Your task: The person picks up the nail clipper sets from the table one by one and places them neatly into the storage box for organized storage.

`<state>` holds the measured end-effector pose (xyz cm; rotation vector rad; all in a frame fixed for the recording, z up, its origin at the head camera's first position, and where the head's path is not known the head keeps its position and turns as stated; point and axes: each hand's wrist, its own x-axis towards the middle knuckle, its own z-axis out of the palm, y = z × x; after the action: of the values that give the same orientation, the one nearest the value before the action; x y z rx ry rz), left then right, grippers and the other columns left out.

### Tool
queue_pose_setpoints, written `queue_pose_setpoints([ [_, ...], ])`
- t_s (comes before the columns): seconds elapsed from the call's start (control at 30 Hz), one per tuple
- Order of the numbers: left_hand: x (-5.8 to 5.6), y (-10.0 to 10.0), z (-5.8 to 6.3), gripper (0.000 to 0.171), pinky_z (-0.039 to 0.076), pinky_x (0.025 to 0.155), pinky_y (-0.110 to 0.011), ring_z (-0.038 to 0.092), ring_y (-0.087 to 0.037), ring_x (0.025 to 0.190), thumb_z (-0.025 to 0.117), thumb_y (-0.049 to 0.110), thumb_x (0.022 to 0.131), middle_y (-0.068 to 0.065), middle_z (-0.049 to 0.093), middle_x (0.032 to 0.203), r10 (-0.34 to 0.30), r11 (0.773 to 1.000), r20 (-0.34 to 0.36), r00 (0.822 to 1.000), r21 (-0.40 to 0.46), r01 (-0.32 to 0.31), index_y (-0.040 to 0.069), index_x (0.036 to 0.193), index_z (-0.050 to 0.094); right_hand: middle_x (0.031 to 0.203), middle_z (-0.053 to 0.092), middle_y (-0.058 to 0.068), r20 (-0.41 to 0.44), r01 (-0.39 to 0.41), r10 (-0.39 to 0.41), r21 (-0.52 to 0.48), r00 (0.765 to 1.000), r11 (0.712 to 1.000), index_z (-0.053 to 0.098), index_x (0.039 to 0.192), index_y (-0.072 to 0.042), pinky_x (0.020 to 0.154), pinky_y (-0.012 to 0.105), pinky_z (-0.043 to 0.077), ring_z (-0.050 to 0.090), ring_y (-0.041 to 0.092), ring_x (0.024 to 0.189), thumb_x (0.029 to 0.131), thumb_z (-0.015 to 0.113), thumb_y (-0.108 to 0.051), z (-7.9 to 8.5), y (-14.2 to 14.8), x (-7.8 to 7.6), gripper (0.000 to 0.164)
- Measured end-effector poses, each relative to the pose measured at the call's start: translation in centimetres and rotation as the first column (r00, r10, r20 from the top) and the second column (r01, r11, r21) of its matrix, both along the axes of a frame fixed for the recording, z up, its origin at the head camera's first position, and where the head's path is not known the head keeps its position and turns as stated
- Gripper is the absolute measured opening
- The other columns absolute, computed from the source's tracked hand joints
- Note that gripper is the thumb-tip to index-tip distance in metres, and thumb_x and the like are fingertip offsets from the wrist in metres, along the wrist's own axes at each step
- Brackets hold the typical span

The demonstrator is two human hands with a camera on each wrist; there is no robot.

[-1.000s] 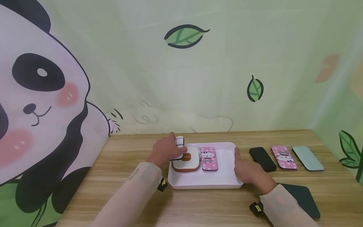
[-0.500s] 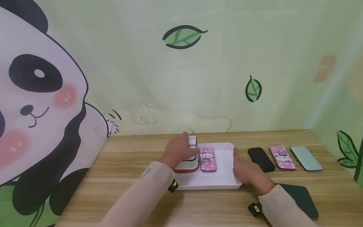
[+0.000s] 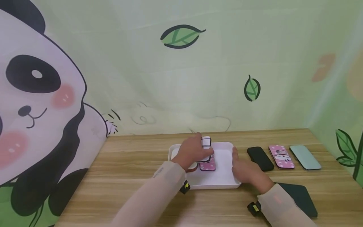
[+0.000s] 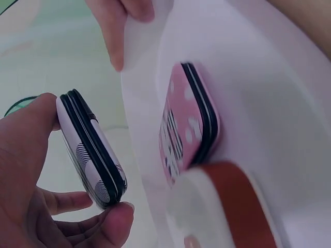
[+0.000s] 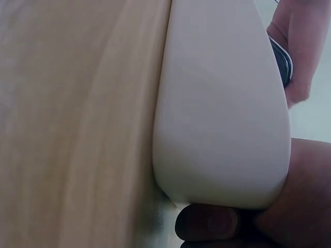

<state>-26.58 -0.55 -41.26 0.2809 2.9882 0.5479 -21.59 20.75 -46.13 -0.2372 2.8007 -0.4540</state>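
My left hand pinches a white, black-edged flat case above the white tray. In the left wrist view, the thumb and fingers grip this patterned case at opposite ends, and its edge shows two dark layers. Under it in the tray lies a pink flat case with a cat print, partly covered in the head view. Left of that, a toast-shaped white case with a brown side is mostly hidden by the left hand. My right hand grips the tray's right side, thumb at the rim and fingers around the outside.
On the wooden table, right of the tray, a black case, a pink cat case and a pale blue case lie in a row. A dark green flat item lies partly beneath the right forearm. A printed panda cloth hangs behind.
My left hand has carried the white case rightward, from over the toast-shaped case to over the pink one. My right hand has stayed on the tray's right side.
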Motion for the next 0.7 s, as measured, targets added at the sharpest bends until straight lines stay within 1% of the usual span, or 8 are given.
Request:
queue_pose_setpoints([
  [0.1,0.2,0.7,-0.1,0.061,0.05,0.061,-0.029,0.06,-0.017,0.072,0.067,0.055,0.08,-0.001,0.063,0.088,-0.004,0.999,0.012,1.0,0.034,0.003,0.013,0.121,0.052,0.063,0.052,0.005,0.01,0.013,-0.013,-0.005,1.0,1.0,-0.007,0.158,0.003,0.047,0.031,0.035,0.047,0.019,0.048,0.103,0.045,-0.023,-0.1,0.0,-0.1,0.08],
  [0.17,0.2,1.3,-0.2,0.061,0.049,0.061,-0.03,0.06,-0.018,0.072,0.067,0.056,0.08,-0.002,0.063,0.088,-0.006,0.999,0.017,1.0,0.044,0.005,0.013,0.12,0.052,0.064,0.052,0.006,0.012,0.022,-0.022,-0.011,1.0,1.0,-0.007,0.158,0.002,0.047,0.031,0.036,0.048,0.02,0.049,0.103,0.045,-0.024,-0.2,0.0,-0.2,0.08],
  [0.3,0.1,2.3,-0.4,0.061,0.049,0.059,-0.031,0.06,-0.018,0.069,0.066,0.057,0.08,-0.002,0.063,0.086,-0.016,1.0,-0.006,1.0,0.005,0.016,0.011,0.118,0.052,0.065,0.053,0.006,0.014,0.023,-0.023,-0.014,1.0,1.0,-0.008,0.158,0.002,0.048,0.032,0.037,0.051,0.021,0.05,0.103,0.045,-0.024,-0.4,0.0,-0.3,0.081],
  [0.37,0.0,2.8,-0.6,0.065,0.049,0.059,-0.031,0.06,-0.018,0.068,0.066,0.058,0.08,-0.003,0.065,0.087,-0.024,0.999,-0.018,1.0,-0.031,0.024,0.01,0.121,0.052,0.065,0.054,0.006,0.02,0.026,-0.026,-0.014,0.999,1.0,-0.009,0.158,0.001,0.048,0.032,0.038,0.052,0.021,0.051,0.103,0.045,-0.024,-0.6,0.0,-0.4,0.081],
  [0.47,-0.1,3.4,-0.8,0.075,0.051,0.061,-0.031,0.059,-0.018,0.069,0.067,0.061,0.08,-0.005,0.067,0.091,-0.023,0.998,-0.02,1.0,-0.067,0.022,0.009,0.13,0.051,0.065,0.054,0.006,0.016,0.026,-0.025,-0.015,1.0,1.0,-0.008,0.158,0.001,0.048,0.032,0.038,0.052,0.02,0.051,0.102,0.047,-0.024,-0.6,0.0,-0.4,0.082],
  [0.53,0.0,3.8,-0.8,0.076,0.051,0.062,-0.031,0.059,-0.018,0.07,0.067,0.061,0.079,-0.006,0.068,0.092,-0.023,0.997,-0.013,1.0,-0.08,0.021,0.008,0.131,0.051,0.065,0.053,0.005,0.014,0.028,-0.028,-0.019,1.0,0.999,-0.008,0.158,0.001,0.048,0.031,0.036,0.05,0.02,0.049,0.101,0.048,-0.023,-0.7,0.0,-0.4,0.084],
  [0.6,0.2,4.2,-0.9,0.072,0.05,0.061,-0.03,0.059,-0.018,0.07,0.066,0.061,0.08,-0.006,0.067,0.091,-0.025,0.996,-0.015,1.0,-0.09,0.023,0.009,0.128,0.052,0.063,0.053,0.005,0.006,0.027,-0.026,-0.018,1.0,0.999,-0.007,0.158,0.002,0.046,0.031,0.034,0.048,0.019,0.048,0.1,0.05,-0.023,-0.7,0.0,-0.4,0.085],
  [0.7,0.3,4.7,-0.9,0.064,0.048,0.058,-0.03,0.058,-0.019,0.067,0.066,0.06,0.081,-0.006,0.065,0.084,-0.031,0.996,-0.014,0.999,-0.087,0.03,0.01,0.118,0.053,0.061,0.052,0.004,-0.003,0.026,-0.026,-0.014,1.0,1.0,-0.005,0.158,0.003,0.045,0.03,0.031,0.044,0.017,0.046,0.098,0.052,-0.022,-0.8,0.0,-0.4,0.087],
])
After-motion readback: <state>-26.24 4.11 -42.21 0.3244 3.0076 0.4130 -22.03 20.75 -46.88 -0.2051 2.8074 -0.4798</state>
